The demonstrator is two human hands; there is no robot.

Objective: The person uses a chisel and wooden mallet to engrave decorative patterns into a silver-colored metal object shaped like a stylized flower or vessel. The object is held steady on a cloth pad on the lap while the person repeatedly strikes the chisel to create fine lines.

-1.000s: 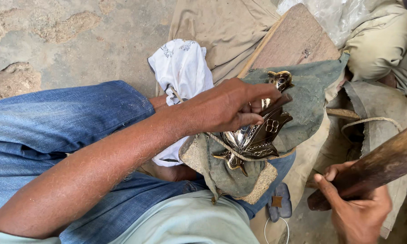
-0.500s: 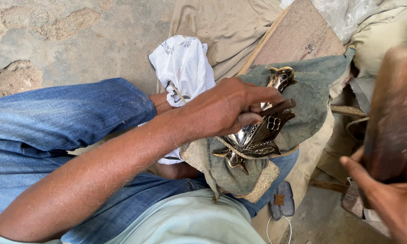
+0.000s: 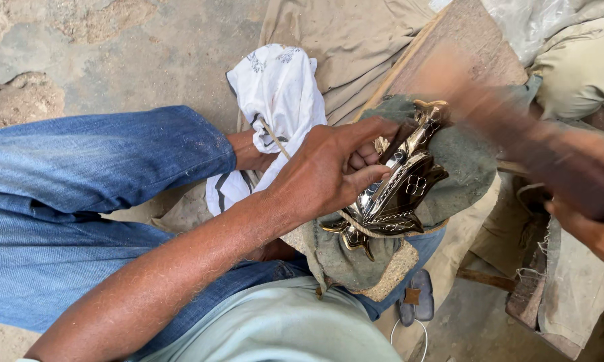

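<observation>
Centre of the frame: the left hand [image 3: 329, 175] lies palm down on a shiny embossed metal piece [image 3: 397, 194], fingers curled partly closed, thumb below and fingertips pinching a short dark punch-like tool [image 3: 397, 139] against the metal. The metal piece rests on a grey-green cloth pad [image 3: 464, 167] over the person's knee, just right of centre, with a thin cord [image 3: 355, 224] crossing its lower part. Right edge of the frame: the right hand [image 3: 593, 231] is closed around a brown wooden mallet [image 3: 516, 131], which is heavily blurred above the pad; how the fingers lie is unclear. Upper centre: a white printed cloth [image 3: 275, 94] sits beside the blue jeans [image 3: 94, 174]. Behind the pad lies a wooden board [image 3: 463, 33].
</observation>
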